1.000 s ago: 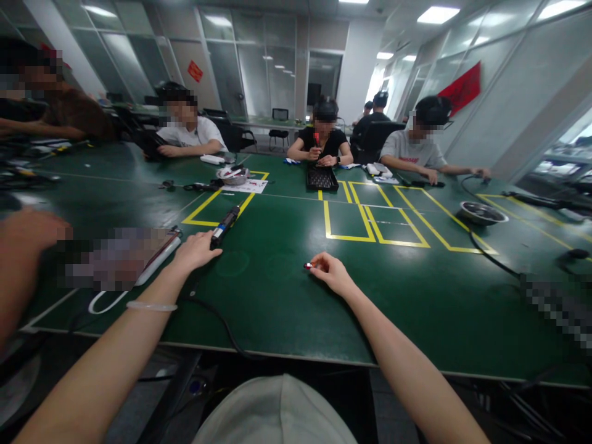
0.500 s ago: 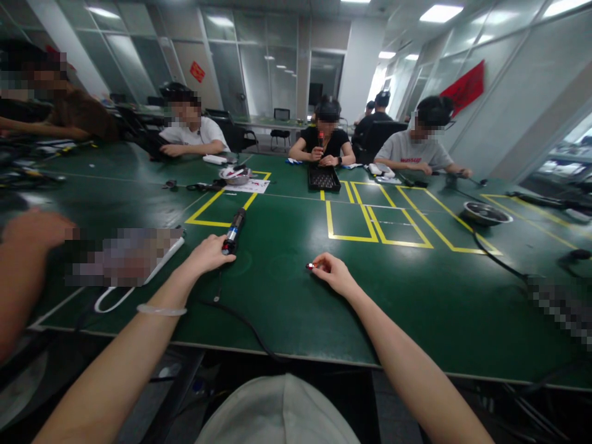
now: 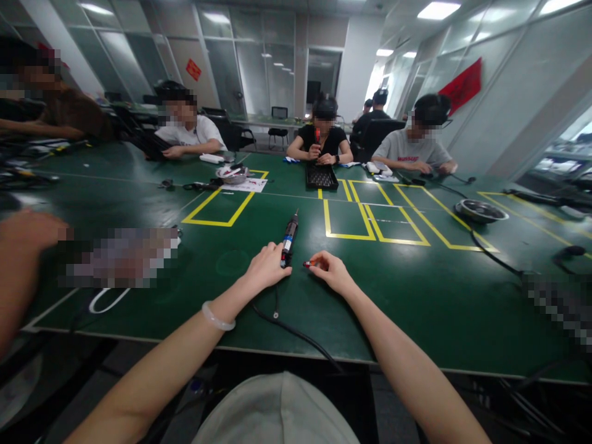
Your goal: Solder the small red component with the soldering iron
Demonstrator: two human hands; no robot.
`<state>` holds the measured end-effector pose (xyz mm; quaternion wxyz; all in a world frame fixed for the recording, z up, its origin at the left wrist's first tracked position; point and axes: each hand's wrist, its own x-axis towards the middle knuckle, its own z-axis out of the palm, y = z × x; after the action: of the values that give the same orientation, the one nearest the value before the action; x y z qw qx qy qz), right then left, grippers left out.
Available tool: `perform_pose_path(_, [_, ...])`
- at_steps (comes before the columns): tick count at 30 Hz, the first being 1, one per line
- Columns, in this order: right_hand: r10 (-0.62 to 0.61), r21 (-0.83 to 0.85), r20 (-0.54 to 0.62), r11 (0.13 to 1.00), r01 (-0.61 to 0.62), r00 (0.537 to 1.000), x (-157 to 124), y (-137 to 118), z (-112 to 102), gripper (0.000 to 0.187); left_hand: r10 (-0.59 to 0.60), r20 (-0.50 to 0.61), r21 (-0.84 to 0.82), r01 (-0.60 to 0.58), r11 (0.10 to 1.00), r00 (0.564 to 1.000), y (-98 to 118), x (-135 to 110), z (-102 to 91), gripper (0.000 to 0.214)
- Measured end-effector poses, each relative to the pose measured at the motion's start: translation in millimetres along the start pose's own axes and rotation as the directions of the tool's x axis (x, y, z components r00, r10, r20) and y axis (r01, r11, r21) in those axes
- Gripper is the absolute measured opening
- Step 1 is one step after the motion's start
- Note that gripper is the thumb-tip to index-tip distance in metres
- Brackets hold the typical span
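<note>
My left hand [image 3: 265, 267] is closed around the rear end of a corded electric screwdriver [image 3: 290, 237], dark with a blue and silver band. The thin bit points away from me, tilted slightly right. From its back a black cord [image 3: 300, 335] curves down over the table's front edge. Close by on the right, my right hand [image 3: 333, 272] pinches a small red piece [image 3: 307, 264] between thumb and fingertips. It is too small to name. A narrow gap separates the piece from the screwdriver.
On the green table [image 3: 259, 209], yellow tape marks out boxes. Farther back are a bowl [image 3: 232, 174] of parts and a black tray [image 3: 322, 177]; a round metal dish [image 3: 481, 211] stands right. Several people sit around. Another person's arm [image 3: 28, 246] reaches in at left beside a blurred-out item.
My left hand has carried the electric screwdriver to the right, close to my right hand, and its cord has followed. My right hand stays nearly in place with the small red piece.
</note>
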<state>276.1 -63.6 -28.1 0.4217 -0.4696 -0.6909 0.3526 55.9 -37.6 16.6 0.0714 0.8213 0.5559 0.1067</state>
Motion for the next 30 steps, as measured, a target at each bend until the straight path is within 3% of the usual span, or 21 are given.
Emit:
perform_pose_path(4, [-0.07, -0.048, -0.031, 0.996, 0.069, 0.997, 0, -1, 0, 0.02, 0.016, 0.001, 0.068, -0.016, 0.998, 1.0, 30, -4, 3.5, 0.047])
perform_pose_path(8, [-0.133, -0.095, -0.039, 0.987, 0.128, 0.99, 1, 0, 2, 0.018, 0.02, 0.024, 0.109, -0.023, 0.994, 1.0, 44, -7, 4.2, 0.046])
perform_pose_path(16, [-0.185, -0.286, 0.024, 0.94, 0.184, 0.982, 4, 0, 6, 0.008, 0.041, 0.015, 0.136, -0.043, 0.99, 0.999, 45, -8, 8.1, 0.047])
perform_pose_path(25, [-0.183, -0.268, -0.051, 0.95, 0.163, 0.982, 2, -7, 5, 0.014, 0.055, -0.017, 0.153, -0.051, 0.987, 0.998, 45, -9, 9.9, 0.048])
perform_pose_path(30, [-0.13, -0.151, -0.105, 0.982, 0.113, 0.986, -1, -5, 2, 0.019, 0.034, -0.039, 0.167, -0.028, 0.986, 0.999, 49, -7, 7.6, 0.053])
